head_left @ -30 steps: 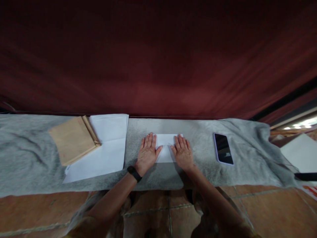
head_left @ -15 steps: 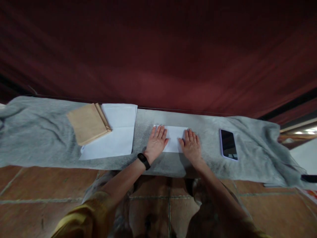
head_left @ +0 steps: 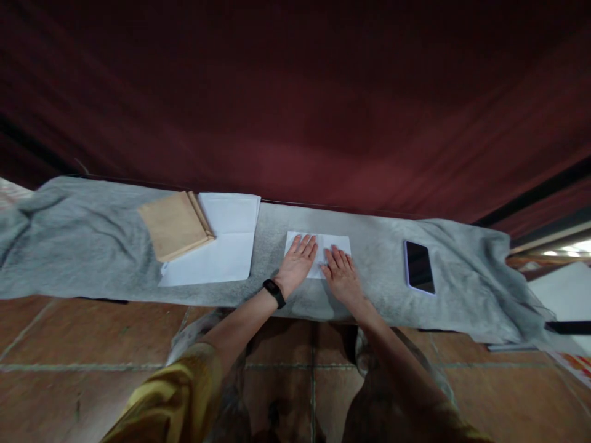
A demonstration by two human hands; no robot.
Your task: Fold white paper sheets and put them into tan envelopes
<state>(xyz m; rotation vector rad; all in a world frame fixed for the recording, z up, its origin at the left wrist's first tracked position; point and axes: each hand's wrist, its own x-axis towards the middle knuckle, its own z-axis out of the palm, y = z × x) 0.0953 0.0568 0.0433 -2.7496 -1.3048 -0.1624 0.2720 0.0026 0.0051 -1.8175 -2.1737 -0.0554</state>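
Observation:
A folded white paper (head_left: pixel 318 243) lies on the grey cloth (head_left: pixel 92 246) in the middle of the view. My left hand (head_left: pixel 297 263), with a black band at the wrist, rests flat on the paper's left part, fingers stretched out. My right hand (head_left: pixel 340 274) lies flat on the paper's right part, fingers spread. The two hands are close together, nearly touching. Neither hand holds anything.
Left of the hands lie a stack of white sheets (head_left: pixel 221 252) with a tan envelope packet (head_left: pixel 175 224) on top. A dark phone (head_left: pixel 419 267) lies to the right on the cloth. A dark red curtain (head_left: pixel 295 111) hangs behind. Brown tiled floor (head_left: pixel 69 351) runs below.
My hands have drawn closer together on the folded paper, the right one sliding left. The view has shifted slightly, so the cloth sits a little higher and further right in the frame.

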